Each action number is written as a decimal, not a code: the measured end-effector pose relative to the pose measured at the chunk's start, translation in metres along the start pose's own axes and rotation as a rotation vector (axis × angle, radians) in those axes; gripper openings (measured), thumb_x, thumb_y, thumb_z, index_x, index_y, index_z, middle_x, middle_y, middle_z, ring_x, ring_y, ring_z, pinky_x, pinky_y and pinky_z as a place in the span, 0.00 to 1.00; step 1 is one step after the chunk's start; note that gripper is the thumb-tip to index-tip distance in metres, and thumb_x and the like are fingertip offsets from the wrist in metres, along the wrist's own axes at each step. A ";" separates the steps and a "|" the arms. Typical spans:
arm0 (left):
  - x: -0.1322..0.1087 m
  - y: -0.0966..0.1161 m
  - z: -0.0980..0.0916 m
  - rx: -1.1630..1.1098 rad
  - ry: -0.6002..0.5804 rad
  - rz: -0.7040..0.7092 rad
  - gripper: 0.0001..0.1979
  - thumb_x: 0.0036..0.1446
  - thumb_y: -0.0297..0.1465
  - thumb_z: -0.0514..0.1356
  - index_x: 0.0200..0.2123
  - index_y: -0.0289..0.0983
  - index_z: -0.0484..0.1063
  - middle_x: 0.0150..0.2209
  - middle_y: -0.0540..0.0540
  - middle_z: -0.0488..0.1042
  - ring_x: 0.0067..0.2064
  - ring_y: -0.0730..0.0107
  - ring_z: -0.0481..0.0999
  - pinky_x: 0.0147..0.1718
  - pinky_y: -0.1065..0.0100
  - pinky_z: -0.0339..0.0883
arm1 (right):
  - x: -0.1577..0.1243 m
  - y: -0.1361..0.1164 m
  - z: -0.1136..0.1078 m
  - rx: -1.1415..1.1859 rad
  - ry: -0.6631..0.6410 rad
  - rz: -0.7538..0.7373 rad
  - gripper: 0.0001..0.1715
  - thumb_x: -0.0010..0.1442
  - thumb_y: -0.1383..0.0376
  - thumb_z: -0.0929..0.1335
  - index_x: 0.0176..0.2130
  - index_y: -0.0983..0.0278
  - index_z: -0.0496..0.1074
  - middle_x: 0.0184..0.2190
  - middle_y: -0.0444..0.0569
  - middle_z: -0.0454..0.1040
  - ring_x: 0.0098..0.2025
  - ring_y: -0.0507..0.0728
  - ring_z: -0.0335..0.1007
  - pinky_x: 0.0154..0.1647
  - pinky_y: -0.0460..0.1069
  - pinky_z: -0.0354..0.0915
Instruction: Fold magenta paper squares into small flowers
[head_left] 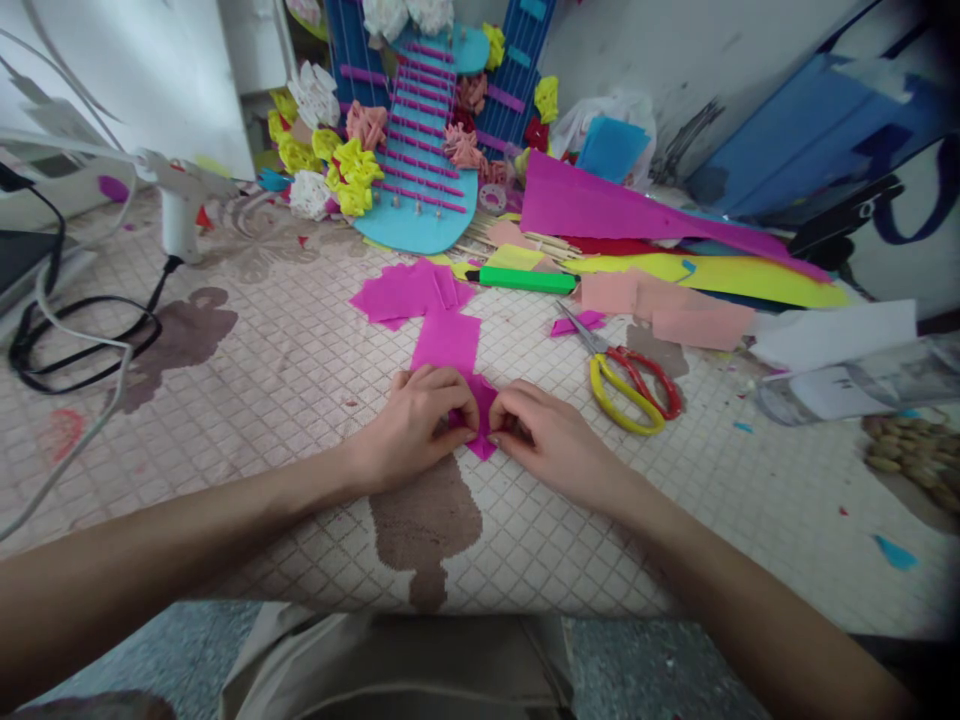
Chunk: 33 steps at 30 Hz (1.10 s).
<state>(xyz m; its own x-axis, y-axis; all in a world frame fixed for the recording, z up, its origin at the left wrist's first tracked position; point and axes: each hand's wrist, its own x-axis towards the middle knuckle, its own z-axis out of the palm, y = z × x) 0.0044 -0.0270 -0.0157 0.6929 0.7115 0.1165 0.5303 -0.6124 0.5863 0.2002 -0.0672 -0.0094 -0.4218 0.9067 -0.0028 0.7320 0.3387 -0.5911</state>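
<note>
My left hand [420, 420] and my right hand [544, 430] meet over a small magenta paper piece [482, 412] on the quilted table cover. Both hands pinch it with curled fingers, the left from the left side, the right from the right. A magenta paper strip [446, 342] lies flat just beyond my fingers, and several more magenta squares [409, 292] lie farther back.
Red and yellow scissors [630, 382] lie right of my hands. A green marker [525, 280] and coloured paper sheets [675, 270] fill the back right. A glue gun [180, 205] with black cable [82, 340] stands at the left. A blue paper craft with paper flowers [420, 130] stands behind.
</note>
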 end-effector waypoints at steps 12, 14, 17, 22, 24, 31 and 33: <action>-0.002 -0.002 0.006 0.085 0.032 0.043 0.04 0.52 0.31 0.63 0.31 0.37 0.70 0.36 0.47 0.69 0.43 0.60 0.67 0.41 0.59 0.55 | -0.002 -0.003 -0.001 -0.067 -0.058 0.003 0.06 0.56 0.70 0.66 0.34 0.62 0.63 0.36 0.45 0.65 0.37 0.53 0.63 0.36 0.49 0.59; -0.002 -0.001 0.007 0.096 0.040 0.045 0.05 0.51 0.31 0.63 0.31 0.37 0.70 0.36 0.47 0.69 0.42 0.60 0.67 0.41 0.59 0.54 | -0.002 -0.004 -0.001 -0.066 -0.059 0.002 0.07 0.55 0.69 0.67 0.34 0.62 0.63 0.36 0.45 0.65 0.37 0.54 0.64 0.37 0.49 0.59; -0.002 0.001 0.008 0.130 0.035 0.038 0.08 0.49 0.32 0.64 0.31 0.37 0.69 0.36 0.47 0.69 0.41 0.61 0.66 0.40 0.59 0.54 | -0.002 -0.004 -0.003 -0.052 -0.058 -0.005 0.09 0.54 0.68 0.68 0.34 0.62 0.63 0.36 0.45 0.65 0.38 0.54 0.64 0.38 0.49 0.60; -0.002 -0.001 0.007 0.145 0.001 0.062 0.16 0.43 0.39 0.68 0.33 0.37 0.69 0.37 0.47 0.69 0.41 0.60 0.65 0.39 0.60 0.53 | -0.002 -0.004 -0.009 0.002 -0.101 -0.023 0.11 0.55 0.63 0.70 0.35 0.62 0.64 0.38 0.46 0.65 0.40 0.54 0.64 0.39 0.49 0.61; -0.002 -0.002 0.005 0.138 -0.017 0.070 0.20 0.42 0.42 0.69 0.34 0.37 0.69 0.38 0.47 0.69 0.42 0.60 0.65 0.40 0.60 0.53 | -0.002 -0.004 -0.009 0.010 -0.096 -0.012 0.06 0.59 0.63 0.67 0.36 0.62 0.64 0.37 0.46 0.66 0.39 0.54 0.65 0.39 0.49 0.61; 0.000 -0.002 -0.003 0.060 -0.084 0.057 0.16 0.48 0.42 0.66 0.33 0.37 0.70 0.38 0.47 0.69 0.44 0.60 0.66 0.43 0.59 0.55 | -0.001 -0.008 0.007 -0.170 0.001 0.043 0.07 0.57 0.65 0.67 0.34 0.63 0.63 0.37 0.47 0.66 0.38 0.56 0.65 0.37 0.50 0.61; 0.001 -0.003 -0.004 0.016 -0.095 0.056 0.10 0.55 0.38 0.63 0.33 0.37 0.71 0.39 0.47 0.70 0.45 0.60 0.67 0.44 0.58 0.55 | -0.001 -0.008 0.009 -0.186 0.011 0.041 0.07 0.58 0.64 0.67 0.34 0.63 0.63 0.37 0.48 0.66 0.37 0.56 0.65 0.36 0.50 0.61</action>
<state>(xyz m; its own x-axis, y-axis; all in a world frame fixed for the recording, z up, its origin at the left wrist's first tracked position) 0.0009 -0.0229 -0.0142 0.7644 0.6406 0.0722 0.4965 -0.6565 0.5679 0.1898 -0.0730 -0.0124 -0.3840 0.9232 -0.0145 0.8353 0.3407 -0.4315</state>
